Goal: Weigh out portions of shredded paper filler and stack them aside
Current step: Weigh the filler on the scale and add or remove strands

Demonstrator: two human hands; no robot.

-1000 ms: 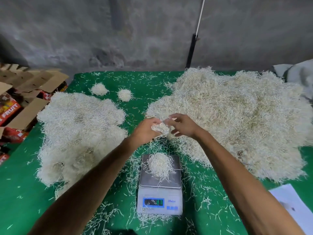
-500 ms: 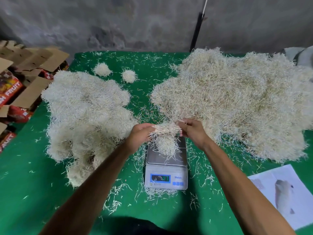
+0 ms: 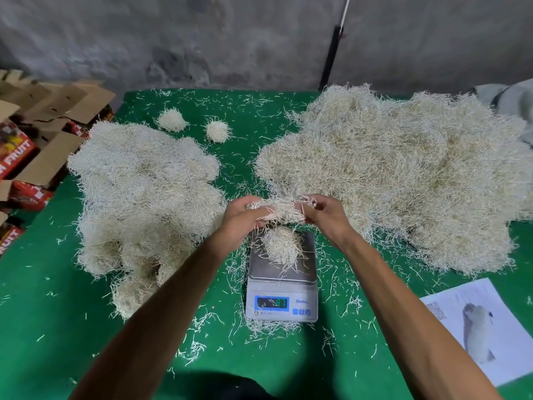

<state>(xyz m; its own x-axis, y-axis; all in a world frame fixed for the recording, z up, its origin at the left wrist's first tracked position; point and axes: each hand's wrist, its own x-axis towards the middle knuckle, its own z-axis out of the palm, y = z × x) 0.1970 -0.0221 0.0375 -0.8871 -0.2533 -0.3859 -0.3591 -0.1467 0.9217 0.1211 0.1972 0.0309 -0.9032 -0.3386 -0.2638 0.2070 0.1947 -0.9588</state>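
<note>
Left hand (image 3: pixel 242 217): my fingers curled round one end of a tuft of shredded paper (image 3: pixel 281 210).
Right hand (image 3: pixel 326 215): pinching the tuft's other end.
Tuft: stretched between my hands, above the scale (image 3: pixel 282 284).
Scale pan: small heap of filler (image 3: pixel 282 246).
Weighed portions (image 3: pixel 144 192): left.
Bulk pile (image 3: pixel 389 174): right.

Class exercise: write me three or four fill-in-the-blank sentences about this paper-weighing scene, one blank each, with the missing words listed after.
1. Both hands hold a tuft of shredded paper just above the ____.
2. A small clump of filler already lies on the metal ____ of that device.
3. The table cover is ____ in colour.
4. The printed sheet lies near the person's ____ arm.

Missing words: scale; pan; green; right
</note>
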